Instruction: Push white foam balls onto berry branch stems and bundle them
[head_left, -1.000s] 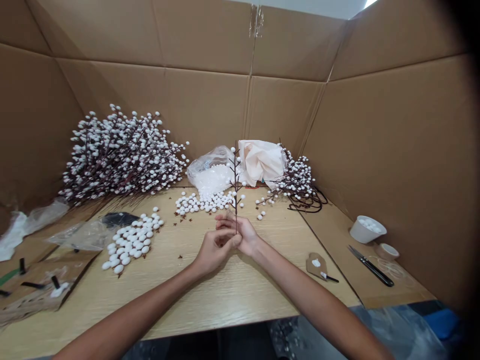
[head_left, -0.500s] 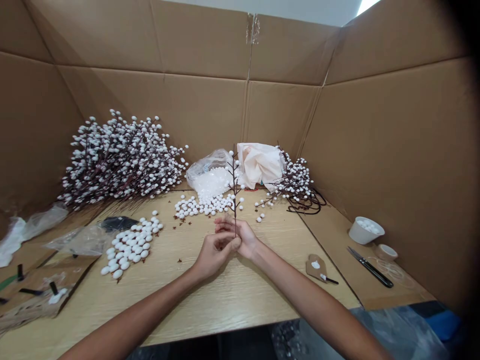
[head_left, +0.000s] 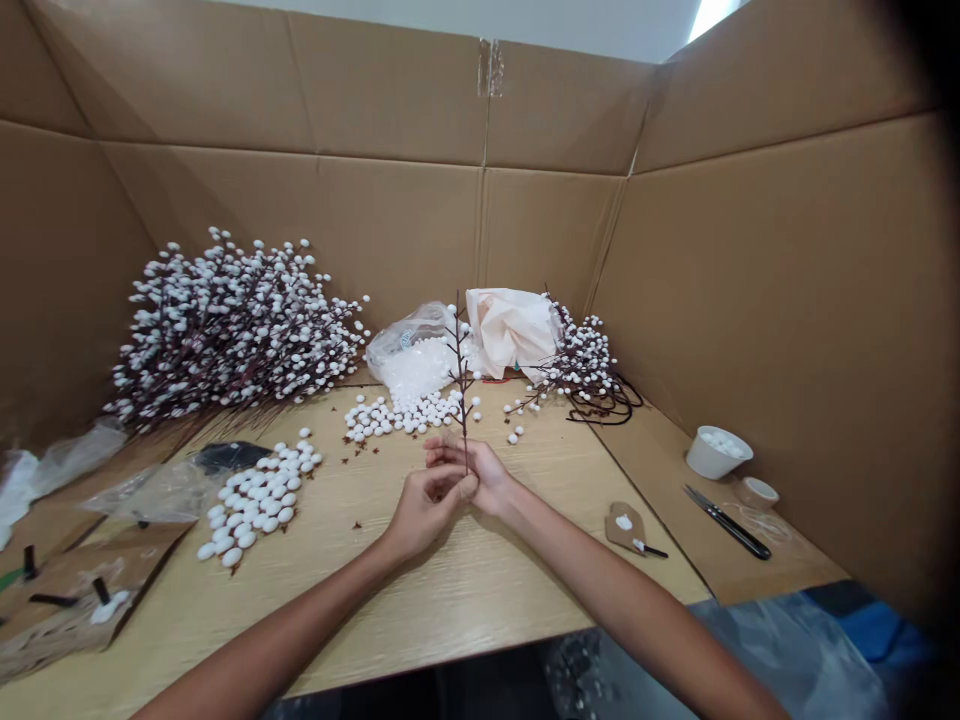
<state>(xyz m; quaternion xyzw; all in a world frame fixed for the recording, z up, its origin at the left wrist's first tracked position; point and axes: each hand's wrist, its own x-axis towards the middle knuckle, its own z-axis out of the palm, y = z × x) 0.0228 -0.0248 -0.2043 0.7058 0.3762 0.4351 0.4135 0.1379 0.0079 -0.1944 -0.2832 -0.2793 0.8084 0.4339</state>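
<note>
A thin dark-brown artificial twig (head_left: 461,390) with short side prongs stands upright at the table's middle. My left hand (head_left: 431,508) is closed, thumb and forefinger pinching the twig's lower end. Just behind the stem is my right hand (head_left: 486,477), palm facing it, with its fingers stretched loosely to the left. Its thumb is partly hidden, and whether it also touches the twig is unclear. Beyond the hands lie small white foam berries (head_left: 405,413). Larger white berries (head_left: 259,500) are spread to the left.
Berry-covered branches (head_left: 240,330) are heaped at back left, with a smaller bunch (head_left: 581,355) at back right. A plastic bag (head_left: 416,350) holds white pieces. On the right are a white cup (head_left: 718,453), a tape roll (head_left: 757,492), scissors (head_left: 727,522) and a glue-smeared cardboard scrap (head_left: 625,527).
The whole view has shifted slightly. Both hands keep nearly the same pose around the twig, and the twig's prongs look a little turned.
</note>
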